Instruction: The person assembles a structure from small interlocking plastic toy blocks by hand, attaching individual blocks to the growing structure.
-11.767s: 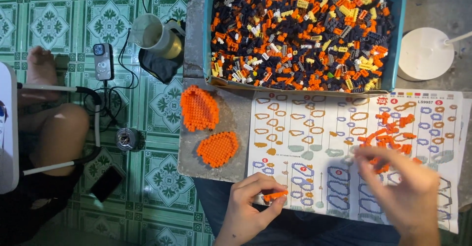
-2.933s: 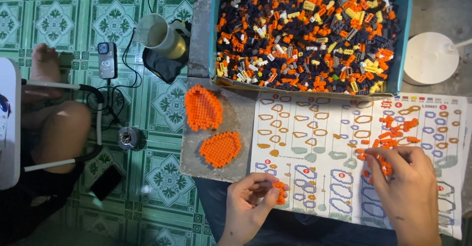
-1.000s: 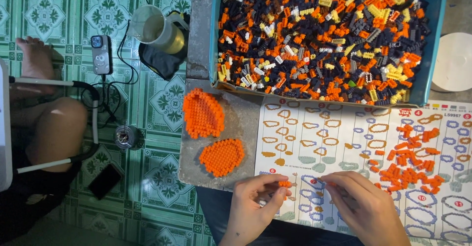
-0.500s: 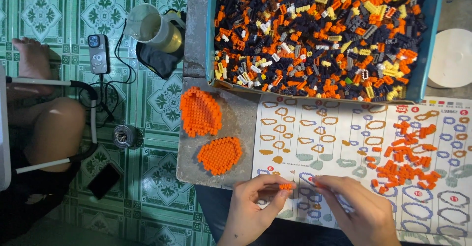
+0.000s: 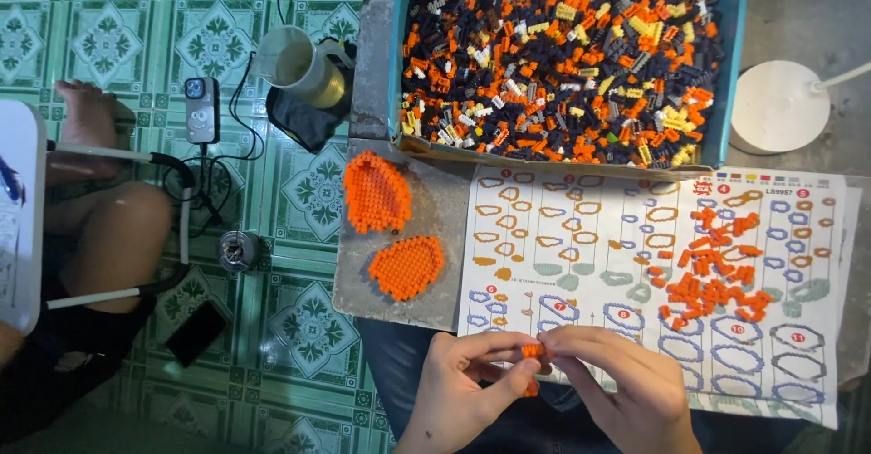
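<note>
My left hand [image 5: 463, 390] and my right hand [image 5: 626, 386] meet over the near edge of a printed instruction sheet [image 5: 581, 236]. Both pinch a small orange brick assembly [image 5: 535, 352] between fingertips. A loose pile of orange bricks [image 5: 712, 268] lies on the sheet to the right, above my right hand. Two finished orange brick shapes [image 5: 375, 191], [image 5: 406, 266] rest on the grey slab [image 5: 435, 209] left of the sheet.
A blue-rimmed box [image 5: 730, 73] full of orange, black and yellow bricks stands at the back. A white round lamp base [image 5: 778, 107] is at right. On the tiled floor at left are a cup [image 5: 295, 59], a phone [image 5: 200, 109], cables and another person's leg [image 5: 109, 236].
My right hand has come left from the orange pile to join my left hand on the small assembly. The view has shifted slightly.
</note>
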